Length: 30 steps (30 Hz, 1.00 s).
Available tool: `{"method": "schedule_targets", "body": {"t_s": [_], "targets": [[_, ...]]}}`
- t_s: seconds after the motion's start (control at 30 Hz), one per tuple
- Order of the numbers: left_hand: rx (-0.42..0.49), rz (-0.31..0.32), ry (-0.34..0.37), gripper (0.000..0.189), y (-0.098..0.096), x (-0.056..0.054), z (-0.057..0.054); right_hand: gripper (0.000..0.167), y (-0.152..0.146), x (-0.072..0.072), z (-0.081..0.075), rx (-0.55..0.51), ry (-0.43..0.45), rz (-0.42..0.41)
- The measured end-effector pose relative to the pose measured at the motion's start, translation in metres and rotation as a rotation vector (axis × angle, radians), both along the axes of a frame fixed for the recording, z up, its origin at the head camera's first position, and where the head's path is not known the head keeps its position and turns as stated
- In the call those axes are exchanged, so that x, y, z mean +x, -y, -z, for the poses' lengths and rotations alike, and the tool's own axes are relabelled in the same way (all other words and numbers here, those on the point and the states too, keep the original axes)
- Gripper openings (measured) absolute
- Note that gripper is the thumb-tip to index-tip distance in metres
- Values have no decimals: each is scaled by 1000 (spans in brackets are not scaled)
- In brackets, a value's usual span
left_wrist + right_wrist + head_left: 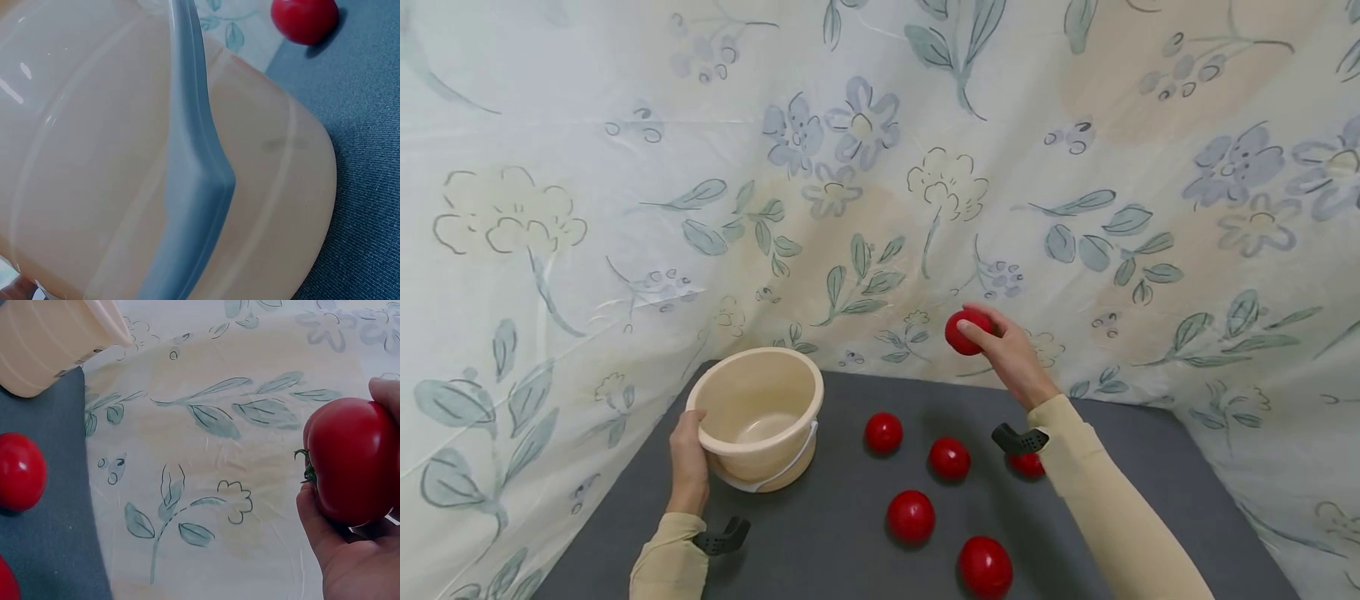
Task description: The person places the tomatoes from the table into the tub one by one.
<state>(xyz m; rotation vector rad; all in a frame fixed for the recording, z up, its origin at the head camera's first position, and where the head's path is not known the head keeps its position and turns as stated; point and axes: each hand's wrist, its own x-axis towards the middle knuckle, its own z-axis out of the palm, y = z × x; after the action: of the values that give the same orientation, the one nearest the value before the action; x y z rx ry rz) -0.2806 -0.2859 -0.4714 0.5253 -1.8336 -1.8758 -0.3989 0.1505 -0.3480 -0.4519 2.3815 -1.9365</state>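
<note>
In the head view my right hand [1011, 354] holds a red tomato [967, 332] up above the dark table, thumb on its near side. The right wrist view shows the same tomato [353, 461] with its green stem, fingers and thumb around it. My left hand [688, 462] grips the left rim of a cream bucket [762, 450], which stands tilted slightly on the table. Its inside shows bare at the visible bottom. The bucket's pale handle [194, 169] hangs down its side, close up in the left wrist view; most of the left hand is hidden there.
Several more tomatoes lie on the dark grey table [820, 542], among them one tomato [883, 433] nearest the bucket and another tomato [985, 567] at the front. One tomato [1026, 465] is partly covered by the right wrist. A floral cloth [865, 208] hangs behind.
</note>
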Motion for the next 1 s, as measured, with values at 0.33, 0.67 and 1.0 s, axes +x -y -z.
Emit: {"method": "schedule_targets", "body": {"t_s": [0.33,0.67,1.0], "targets": [[-4,-10,11,59,3,0,2,67,33,-13,-4,-122,33,-139],[-41,-49,17,53,0,-1,1,59,73,-25,-6,-272,102,-368],[-24,-45,5,54,-1,-5,1,58,114,-33,-14,-263,93,-421]]}}
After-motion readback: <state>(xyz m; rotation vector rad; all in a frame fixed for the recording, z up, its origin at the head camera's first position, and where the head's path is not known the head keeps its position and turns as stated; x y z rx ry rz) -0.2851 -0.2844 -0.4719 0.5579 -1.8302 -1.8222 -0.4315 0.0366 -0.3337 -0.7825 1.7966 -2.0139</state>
